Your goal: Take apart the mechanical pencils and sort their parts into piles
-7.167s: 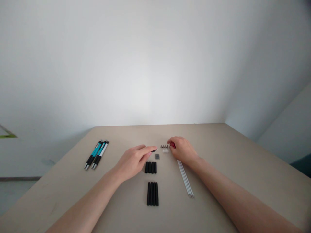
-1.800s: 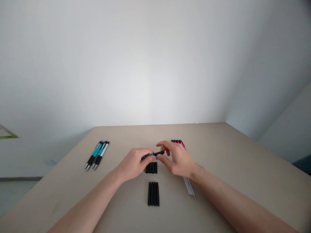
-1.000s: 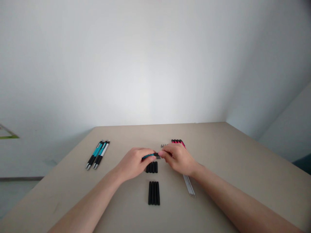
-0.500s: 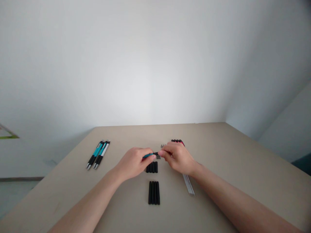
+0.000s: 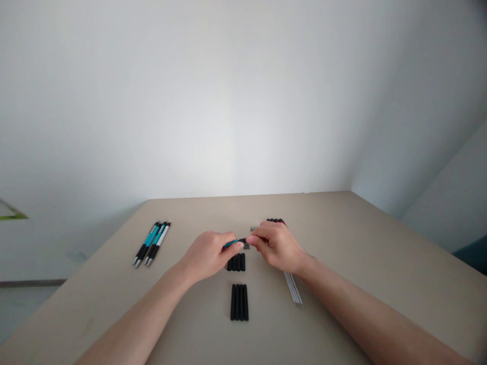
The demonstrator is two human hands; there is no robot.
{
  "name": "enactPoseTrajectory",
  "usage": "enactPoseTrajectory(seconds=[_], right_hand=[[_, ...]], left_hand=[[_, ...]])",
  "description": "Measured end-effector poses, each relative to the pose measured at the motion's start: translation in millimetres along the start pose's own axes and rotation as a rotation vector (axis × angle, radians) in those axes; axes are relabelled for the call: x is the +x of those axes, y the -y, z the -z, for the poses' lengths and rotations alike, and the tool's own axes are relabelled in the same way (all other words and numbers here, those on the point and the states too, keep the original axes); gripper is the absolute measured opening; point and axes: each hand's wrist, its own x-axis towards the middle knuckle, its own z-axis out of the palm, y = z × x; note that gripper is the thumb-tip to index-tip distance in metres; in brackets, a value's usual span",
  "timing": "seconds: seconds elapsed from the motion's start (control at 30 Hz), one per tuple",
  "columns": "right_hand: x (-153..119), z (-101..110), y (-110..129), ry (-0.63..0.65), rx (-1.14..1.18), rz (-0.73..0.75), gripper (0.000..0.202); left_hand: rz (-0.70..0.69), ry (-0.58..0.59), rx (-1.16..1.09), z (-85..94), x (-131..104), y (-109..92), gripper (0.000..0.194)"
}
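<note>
Left hand (image 5: 208,256), right hand (image 5: 277,248) both gripping teal pen (image 5: 230,243), rods (image 5: 292,289) (partly hidden), black tubes (image 5: 241,302)

The background is filled by a plain, matte white wall (image 5: 228,106), lit softly and most brightly in its middle, with grey shading spread toward both sides. Against it is set a flat, pale beige table (image 5: 353,253), its left part marked by faint smudges. At the far left, a green-edged angular shape (image 5: 15,216) is cut off by the frame; below it, a pale grey floor (image 5: 23,309) is bordered by a narrow, dark grey-brown strip (image 5: 32,283). At the right edge, a dark blue shape (image 5: 472,256) is only partly shown.
</note>
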Motion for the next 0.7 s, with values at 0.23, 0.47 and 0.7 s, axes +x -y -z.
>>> enactPoseTrajectory(seconds=[0.23, 0.47, 0.7], right_hand=[[-1.0, -0.7, -1.4, -0.011, 0.032, 0.019, 0.034], [-1.1, -0.9, 3.5, 0.096, 0.038, -0.004, 0.02], [-0.7, -6.9, 3.5, 0.14, -0.057, -0.021, 0.028]], left_hand=[[0.02, 0.005, -0.001, -1.0, -0.4, 0.2, 0.04], [-0.036, 0.037, -0.07, -2.7, -1.5, -1.1, 0.031], [-0.103, 0.013, -0.106, -5.5, -1.0, -2.1, 0.026]])
